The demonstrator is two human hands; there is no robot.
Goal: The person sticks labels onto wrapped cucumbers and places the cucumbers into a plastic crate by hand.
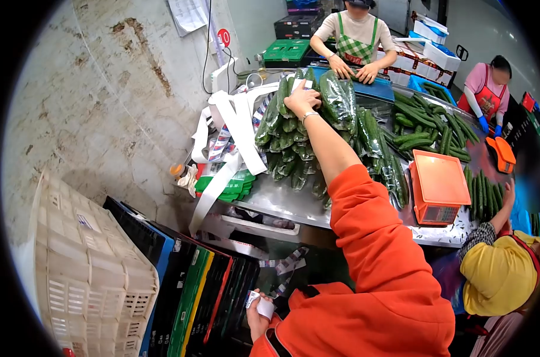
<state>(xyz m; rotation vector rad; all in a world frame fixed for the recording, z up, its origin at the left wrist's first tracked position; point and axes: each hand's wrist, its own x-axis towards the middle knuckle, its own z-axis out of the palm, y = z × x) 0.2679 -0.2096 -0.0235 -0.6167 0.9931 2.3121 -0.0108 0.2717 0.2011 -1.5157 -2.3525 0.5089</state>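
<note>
Right hand (302,100) on one bagged-cucumber pile (289,141) — one orange scale (440,178).

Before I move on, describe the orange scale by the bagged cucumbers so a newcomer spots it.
Find the metal table, where the right hand reaches onto bagged cucumbers. Right of that pile, near the table's front edge, stands a boxy scale with a flat orange top. It looks larger than the other orange device, farther right.
</note>
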